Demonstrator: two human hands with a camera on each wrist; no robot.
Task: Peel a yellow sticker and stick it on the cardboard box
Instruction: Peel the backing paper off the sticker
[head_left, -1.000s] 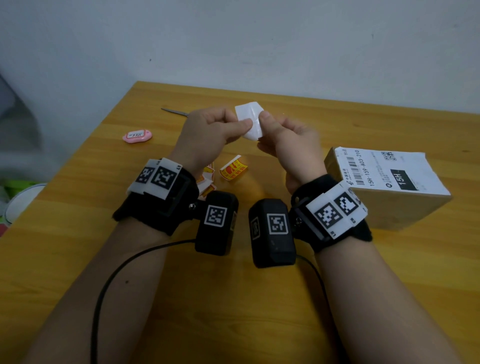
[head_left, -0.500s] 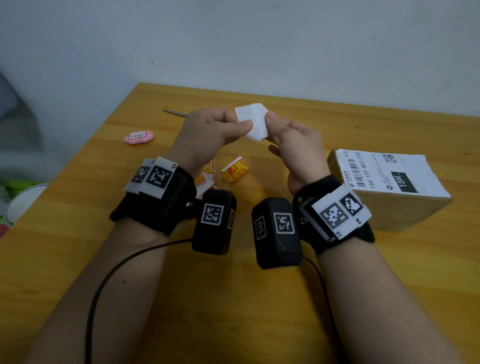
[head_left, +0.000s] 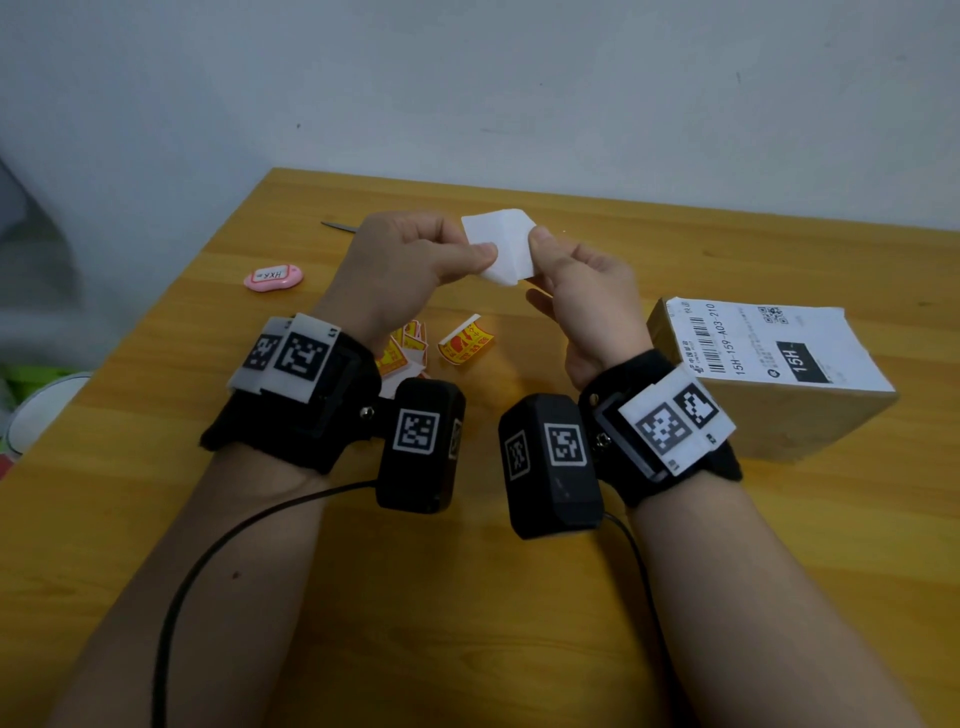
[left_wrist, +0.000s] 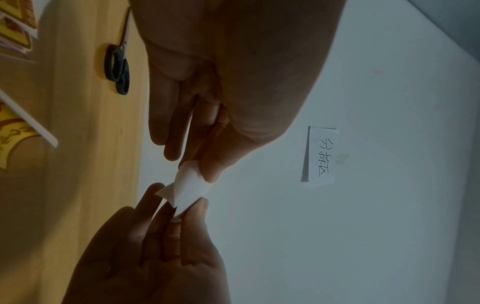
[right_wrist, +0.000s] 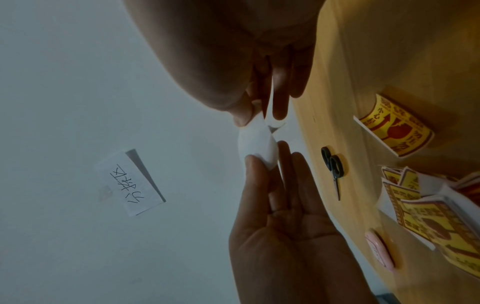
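Note:
A small sticker sheet (head_left: 498, 244) shows only its white back and is held up above the table between both hands. My left hand (head_left: 480, 252) pinches its left edge with thumb and fingers. The right hand (head_left: 537, 244) pinches the right edge. In the wrist views the sheet (left_wrist: 191, 185) (right_wrist: 257, 144) is bowed, and a small corner flap stands off near the right fingers. The cardboard box (head_left: 779, 415), with a white shipping label on top, lies on the table right of my right wrist.
Loose yellow stickers (head_left: 465, 343) and a small pile of them (head_left: 405, 348) lie under the hands. Black scissors (right_wrist: 332, 162) lie at the far side of the wooden table (head_left: 467, 623), a pink tag (head_left: 272, 277) at the left. A handwritten note (left_wrist: 322, 154) hangs on the wall.
Both hands keep their pinch on the white-backed sheet. The right thumb has shifted slightly along its edge and the sheet looks a little more spread out.

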